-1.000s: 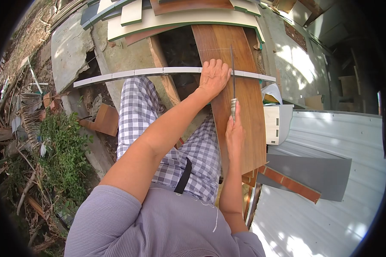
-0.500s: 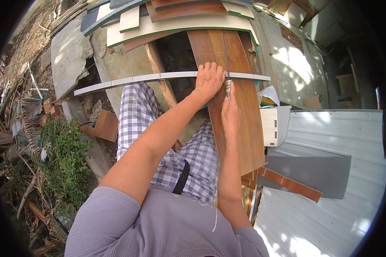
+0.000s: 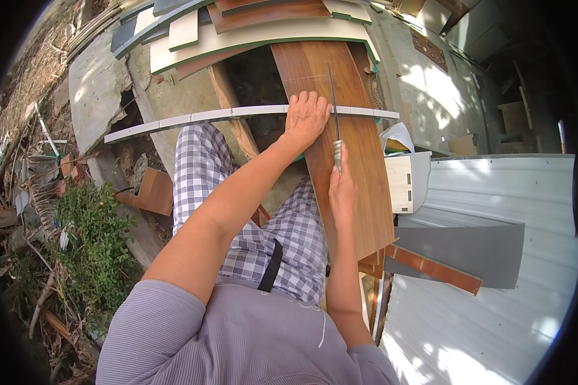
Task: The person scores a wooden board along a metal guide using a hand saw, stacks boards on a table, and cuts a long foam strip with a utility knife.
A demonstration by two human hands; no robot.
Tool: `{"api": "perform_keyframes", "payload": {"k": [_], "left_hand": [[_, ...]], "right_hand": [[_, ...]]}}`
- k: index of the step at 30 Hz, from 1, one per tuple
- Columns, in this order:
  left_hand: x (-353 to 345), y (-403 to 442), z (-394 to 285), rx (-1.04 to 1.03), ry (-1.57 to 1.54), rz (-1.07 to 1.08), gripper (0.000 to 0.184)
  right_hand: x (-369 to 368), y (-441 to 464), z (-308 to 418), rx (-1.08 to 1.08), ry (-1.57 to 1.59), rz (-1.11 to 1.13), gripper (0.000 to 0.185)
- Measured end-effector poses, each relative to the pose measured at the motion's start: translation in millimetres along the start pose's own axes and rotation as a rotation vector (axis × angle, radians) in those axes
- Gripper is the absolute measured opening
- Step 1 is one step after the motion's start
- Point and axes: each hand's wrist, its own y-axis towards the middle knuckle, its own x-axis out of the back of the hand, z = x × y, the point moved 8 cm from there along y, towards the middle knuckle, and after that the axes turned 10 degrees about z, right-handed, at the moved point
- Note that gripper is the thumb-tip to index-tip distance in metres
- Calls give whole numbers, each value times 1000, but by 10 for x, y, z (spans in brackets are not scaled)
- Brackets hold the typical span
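White strip [image 3: 252, 111] lies crosswise on the brown board [image 3: 364, 157] in the head view — your left hand [image 3: 307, 117] grasps it just beside the saw [image 3: 336, 125], its handle [image 3: 338, 153] gripped in your right hand [image 3: 343, 189]. For a good stroke, press down firmly, draw the saw square and mind those knuckles! Your left arm [image 3: 250, 186] reaches out aslant — your right forearm [image 3: 343, 256] lines up roughly with the saw.

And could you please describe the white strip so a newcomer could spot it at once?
Find the wide brown board beside the checked trousers. The white strip lies across it, under the left hand. Unlike that board and the cream panel beyond, it is slender, with thin dark lines across it at intervals.
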Motion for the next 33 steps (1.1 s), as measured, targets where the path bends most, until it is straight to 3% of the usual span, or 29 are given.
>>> {"api": "perform_keyframes", "payload": {"k": [5,9,11,14,21,24,30,33], "left_hand": [[35,-3,-3,12,-10,-7,19],[77,12,-12,8,-13,-28,20],[64,5,-18,13,-17,-7,20],[43,18,-7,15,-10,12,20],[65,0,-4,9,-29,-8,19],[72,1,-11,14,-9,4,19],[40,-27,-35,8,-24,51,20],[54,-20,-32,-10,-40,23,20]], "right_hand": [[19,400,233,109,-9,-38,54],[-13,-140,-51,-90,-21,72,56],[-21,-487,-172,53,6,-54,56],[-74,-787,-316,-18,-25,-21,55],[-45,195,70,9,24,2,56],[-5,394,233,115,-1,-68,55],[-74,-368,-162,-83,-22,41,56],[-68,-735,-288,-18,-34,-22,57]]}}
